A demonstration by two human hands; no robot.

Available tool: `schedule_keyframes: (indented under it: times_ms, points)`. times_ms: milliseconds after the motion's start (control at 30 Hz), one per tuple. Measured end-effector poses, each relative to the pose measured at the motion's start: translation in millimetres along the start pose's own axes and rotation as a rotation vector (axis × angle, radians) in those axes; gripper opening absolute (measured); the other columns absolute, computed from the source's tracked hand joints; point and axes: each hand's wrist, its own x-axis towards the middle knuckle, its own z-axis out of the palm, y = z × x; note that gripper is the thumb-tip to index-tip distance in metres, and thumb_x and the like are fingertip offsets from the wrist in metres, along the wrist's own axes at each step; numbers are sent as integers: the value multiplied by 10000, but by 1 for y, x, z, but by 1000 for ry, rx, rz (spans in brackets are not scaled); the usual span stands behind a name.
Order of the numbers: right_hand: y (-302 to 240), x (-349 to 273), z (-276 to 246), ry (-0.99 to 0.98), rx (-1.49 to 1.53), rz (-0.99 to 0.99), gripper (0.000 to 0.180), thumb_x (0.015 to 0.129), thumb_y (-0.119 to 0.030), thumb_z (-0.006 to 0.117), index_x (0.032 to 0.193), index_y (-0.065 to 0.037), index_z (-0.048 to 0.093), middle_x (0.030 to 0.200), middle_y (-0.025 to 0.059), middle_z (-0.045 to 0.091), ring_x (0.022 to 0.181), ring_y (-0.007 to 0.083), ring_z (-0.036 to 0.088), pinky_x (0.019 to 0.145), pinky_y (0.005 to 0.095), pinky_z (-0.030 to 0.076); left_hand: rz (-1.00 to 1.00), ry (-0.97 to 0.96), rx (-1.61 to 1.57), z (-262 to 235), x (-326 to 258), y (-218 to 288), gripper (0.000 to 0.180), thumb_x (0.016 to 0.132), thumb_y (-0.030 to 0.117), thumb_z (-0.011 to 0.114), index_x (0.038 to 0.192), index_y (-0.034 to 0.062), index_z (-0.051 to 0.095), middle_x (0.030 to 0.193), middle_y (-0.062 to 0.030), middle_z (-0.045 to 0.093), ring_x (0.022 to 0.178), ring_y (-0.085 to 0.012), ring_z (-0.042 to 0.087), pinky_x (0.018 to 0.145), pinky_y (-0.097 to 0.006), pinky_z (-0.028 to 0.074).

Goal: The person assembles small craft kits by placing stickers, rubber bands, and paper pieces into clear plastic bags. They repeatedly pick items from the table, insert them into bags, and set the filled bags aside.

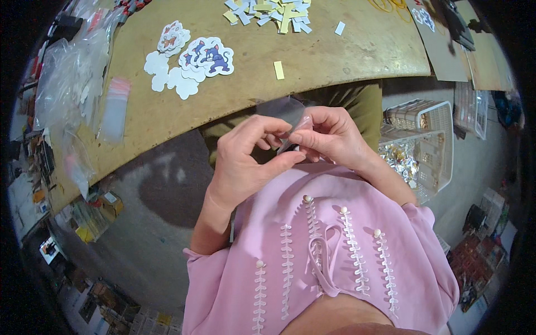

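bags (72,78) of clear plastic lie crumpled along the left end of the desk (346,56); just right of them, stacked sleeves (115,111) with pink top edges rest flat. a clear sleeve (285,111) is in the hands, above the person's lap, with something small and dark near its lower end, too hidden to make out. at the right, white baskets (448,145) stand on the grey floor (162,262), holding shiny gold and silver pieces (401,159).

the left hand (243,145) curls around the sleeve's left side, thumb and forefinger narrowly apart; whether it grips cannot be told. the right hand (329,131) pinches the sleeve between thumb and forefinger.

across the desk come overlapping cartoon cutouts (216,60), some blank side up, then heaped yellow and pale slips (273,11), a lone yellow slip (279,70), a lone pale slip (340,28) and yellow cord (391,6).
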Motion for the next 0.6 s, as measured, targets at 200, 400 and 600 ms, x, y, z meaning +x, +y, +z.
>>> schedule_keyframes:
  times_ms: [200, 400, 600]
  points:
    - [0, 4, 1, 50, -38, 19, 240, 1035, -192, 755, 863, -35, 698, 726, -8, 674, 556, 24, 564, 482, 203, 451, -21, 79, 64, 8, -3, -8, 123, 875, 19, 821, 973, 2, 748, 875, -96, 744, 719, -164, 733, 644, -295, 584]
    - [11, 3, 1, 81, -186, 47, 283, 1033, -179, 733, 798, -47, 648, 699, -15, 652, 544, 31, 568, 473, 219, 460, -47, 226, 240, 19, -4, -14, 97, 870, -12, 775, 909, 38, 701, 804, -80, 708, 628, -173, 699, 571, -316, 548]
    - [3, 9, 1, 128, -112, 133, 337, 1058, -244, 632, 787, -44, 644, 672, -3, 625, 502, 60, 546, 458, 241, 447, 381, 187, 508, 11, -3, -25, 163, 838, -44, 724, 955, 69, 718, 759, -68, 658, 593, -227, 632, 552, -364, 508]
